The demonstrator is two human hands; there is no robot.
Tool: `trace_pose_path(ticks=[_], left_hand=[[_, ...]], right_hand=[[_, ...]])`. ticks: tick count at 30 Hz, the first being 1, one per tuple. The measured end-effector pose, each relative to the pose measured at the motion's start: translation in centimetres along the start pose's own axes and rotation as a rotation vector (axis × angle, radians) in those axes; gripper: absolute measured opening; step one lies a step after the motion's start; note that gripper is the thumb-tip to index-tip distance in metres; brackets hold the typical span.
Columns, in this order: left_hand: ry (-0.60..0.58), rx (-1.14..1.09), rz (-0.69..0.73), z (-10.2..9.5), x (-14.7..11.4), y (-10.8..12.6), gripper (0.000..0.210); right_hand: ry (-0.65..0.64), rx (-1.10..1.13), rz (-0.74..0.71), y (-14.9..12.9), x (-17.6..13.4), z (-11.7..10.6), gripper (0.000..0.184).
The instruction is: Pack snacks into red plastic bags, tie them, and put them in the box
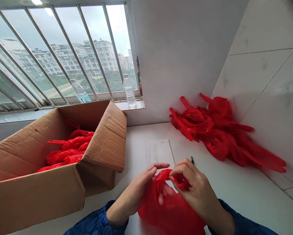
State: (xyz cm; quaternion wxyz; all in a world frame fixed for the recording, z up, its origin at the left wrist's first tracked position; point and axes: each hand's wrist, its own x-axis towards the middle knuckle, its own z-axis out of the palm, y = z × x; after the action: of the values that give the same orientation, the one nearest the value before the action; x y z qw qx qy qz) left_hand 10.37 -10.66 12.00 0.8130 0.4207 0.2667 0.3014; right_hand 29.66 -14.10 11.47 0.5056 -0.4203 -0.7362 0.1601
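A red plastic bag (172, 212) hangs low in front of me at the table's near edge. My right hand (196, 182) is closed, pinching the bunched upper part of the bag between thumb and fingers. My left hand (141, 191) is at the bag's other side, its upper fingers stretched out above the twisted red film. Other left fingertips show below, through a loop of the bag that passes around them. Part of the left hand is hidden behind the plastic.
A cardboard box (55, 192) with several red bags (73, 147) stands at left. More red bags (217, 130) lie heaped by the right wall. A written sheet (158, 151) and a black pen (192, 160) lie beyond my hands. Bottles (129, 91) stand on the barred window's sill.
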Motion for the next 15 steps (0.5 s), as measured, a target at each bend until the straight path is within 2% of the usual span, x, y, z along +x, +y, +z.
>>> trace_pose_path(ticks=[3,8,10,13,15], left_hand=[[0.081,0.057,-0.003,0.4,-0.3,0.1,0.041],[0.224,0.21,0.118,0.4,-1.1,0.2,0.022],[0.218,0.202,0.091,0.2,-1.2,0.1,0.022],[0.182,0.062,0.007,0.3,-1.3,-0.3,0.026],[0.171,0.016,-0.019,0.5,-1.2,-0.5,0.036]], right_hand=[[0.066,-0.059,-0.06,-0.2,-0.3,0.3,0.012],[0.066,-0.116,-0.075,-0.3,-1.1,-0.3,0.018],[0.053,-0.117,-0.09,-0.4,-1.7,-0.3,0.019],[0.052,-0.124,-0.15,-0.5,-2.4,-0.1,0.018],[0.044,-0.132,-0.193,-0.5,-2.7,0.1,0.022]])
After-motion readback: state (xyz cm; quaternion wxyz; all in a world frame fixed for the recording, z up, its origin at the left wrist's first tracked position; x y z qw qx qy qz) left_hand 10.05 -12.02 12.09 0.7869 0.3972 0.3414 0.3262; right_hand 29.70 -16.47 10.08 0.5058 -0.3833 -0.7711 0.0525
